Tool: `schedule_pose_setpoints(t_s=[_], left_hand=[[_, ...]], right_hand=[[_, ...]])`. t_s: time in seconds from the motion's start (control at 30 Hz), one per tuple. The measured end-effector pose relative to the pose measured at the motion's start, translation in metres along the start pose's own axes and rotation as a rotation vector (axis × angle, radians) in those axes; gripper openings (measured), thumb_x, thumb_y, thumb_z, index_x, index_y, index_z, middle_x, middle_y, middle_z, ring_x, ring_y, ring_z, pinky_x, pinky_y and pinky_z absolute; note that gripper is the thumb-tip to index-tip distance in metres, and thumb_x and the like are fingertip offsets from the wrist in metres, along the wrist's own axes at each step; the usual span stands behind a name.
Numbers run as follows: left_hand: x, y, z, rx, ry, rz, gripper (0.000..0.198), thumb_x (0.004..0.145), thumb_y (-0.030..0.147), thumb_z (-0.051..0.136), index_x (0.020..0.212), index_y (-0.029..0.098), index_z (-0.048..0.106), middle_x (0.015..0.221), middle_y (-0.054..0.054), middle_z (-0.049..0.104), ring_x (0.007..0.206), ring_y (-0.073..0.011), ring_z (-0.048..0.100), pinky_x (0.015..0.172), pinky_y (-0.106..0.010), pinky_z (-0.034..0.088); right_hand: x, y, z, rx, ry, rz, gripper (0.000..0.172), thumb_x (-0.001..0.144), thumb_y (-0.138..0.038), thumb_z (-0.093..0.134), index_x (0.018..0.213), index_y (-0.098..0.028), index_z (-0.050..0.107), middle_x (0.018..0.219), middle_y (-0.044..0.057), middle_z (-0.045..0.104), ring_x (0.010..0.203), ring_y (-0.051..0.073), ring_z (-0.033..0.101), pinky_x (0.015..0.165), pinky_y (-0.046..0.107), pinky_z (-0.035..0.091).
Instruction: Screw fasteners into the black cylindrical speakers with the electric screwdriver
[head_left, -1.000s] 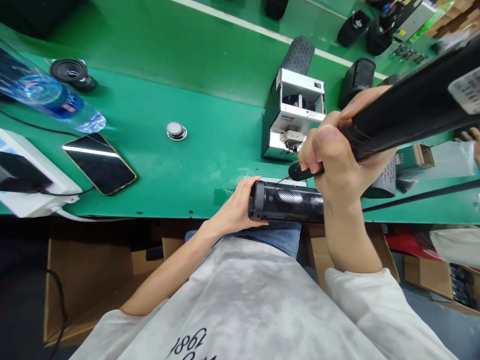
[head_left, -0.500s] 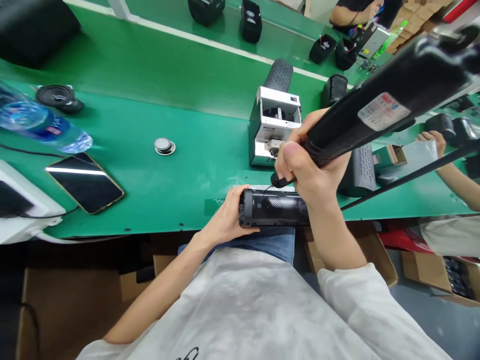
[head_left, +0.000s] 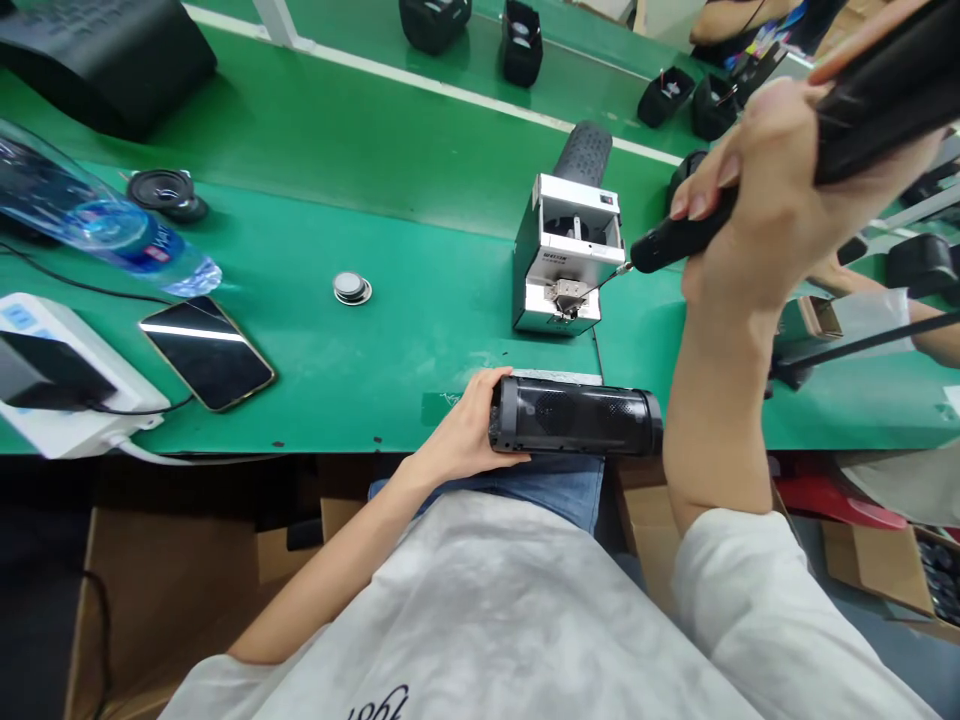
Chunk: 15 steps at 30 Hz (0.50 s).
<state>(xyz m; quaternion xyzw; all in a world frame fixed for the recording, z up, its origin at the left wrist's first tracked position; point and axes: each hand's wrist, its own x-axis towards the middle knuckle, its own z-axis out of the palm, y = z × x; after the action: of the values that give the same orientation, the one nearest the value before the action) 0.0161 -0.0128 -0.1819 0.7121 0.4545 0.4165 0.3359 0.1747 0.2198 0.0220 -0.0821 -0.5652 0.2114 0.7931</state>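
Observation:
My left hand (head_left: 471,430) grips the left end of a black cylindrical speaker (head_left: 577,420), which lies sideways at the table's front edge. Raised at the right, my right hand (head_left: 776,200) is closed around a black electric screwdriver (head_left: 892,110). Its thin bit slants down to the left and reaches the front pick-up part of a white and black screw feeder (head_left: 574,245). Whether a screw sits on the bit is too small to tell.
Leftward on the green table (head_left: 420,340) are a small round silver part (head_left: 351,288), a phone (head_left: 210,350), a water bottle (head_left: 127,225), a loose speaker driver (head_left: 165,192) and a white power strip (head_left: 67,400). Black housings (head_left: 521,45) stand farther back. Another person's arm (head_left: 877,285) shows at right.
My right hand has carried the electric screwdriver away from the speaker, up and to the right, bringing its bit to the screw feeder. My left hand keeps its hold on the speaker.

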Motion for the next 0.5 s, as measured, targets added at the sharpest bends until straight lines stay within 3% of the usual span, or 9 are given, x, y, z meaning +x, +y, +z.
schedule_pose_setpoints(t_s=[0.1,0.17,0.33,0.5], left_hand=[[0.000,0.000,0.000,0.001,-0.002,0.002,0.123,0.082,0.040,0.105,0.174,0.031,0.023,0.167,-0.021,0.047,0.159,-0.0469,0.053,0.131,-0.067,0.051],[0.000,0.000,0.000,-0.001,-0.004,-0.001,0.123,0.082,0.040,0.104,0.173,0.031,0.023,0.167,-0.021,0.047,0.159,-0.0469,0.053,0.131,-0.067,0.051],[0.000,0.000,0.000,-0.002,-0.007,-0.015,0.122,0.081,0.039,0.105,0.173,0.032,0.024,0.167,-0.020,0.047,0.159,-0.0463,0.053,0.131,-0.066,0.051],[0.000,0.001,0.000,0.006,-0.001,-0.017,0.121,0.081,0.038,0.104,0.172,0.032,0.025,0.167,-0.019,0.048,0.157,-0.0452,0.056,0.130,-0.065,0.052]], right_hand=[[-0.009,0.014,0.002,-0.026,-0.128,0.033,0.028,0.090,-0.025,0.070,0.107,-0.027,0.048,0.073,-0.011,0.049,0.037,0.006,0.037,0.031,0.027,0.027],[-0.010,0.017,-0.001,-0.036,-0.147,0.048,0.029,0.090,-0.024,0.070,0.106,-0.027,0.046,0.084,-0.009,0.057,0.037,0.004,0.035,0.030,0.029,0.026],[-0.009,0.018,-0.007,-0.099,-0.122,0.085,0.032,0.089,-0.025,0.066,0.106,-0.031,0.039,0.066,-0.011,0.031,0.036,0.010,0.030,0.030,0.032,0.023],[-0.014,0.004,-0.008,-0.086,-0.125,0.210,0.030,0.080,-0.029,0.071,0.102,-0.031,0.049,0.061,-0.013,0.029,0.036,0.009,0.031,0.031,0.032,0.023]])
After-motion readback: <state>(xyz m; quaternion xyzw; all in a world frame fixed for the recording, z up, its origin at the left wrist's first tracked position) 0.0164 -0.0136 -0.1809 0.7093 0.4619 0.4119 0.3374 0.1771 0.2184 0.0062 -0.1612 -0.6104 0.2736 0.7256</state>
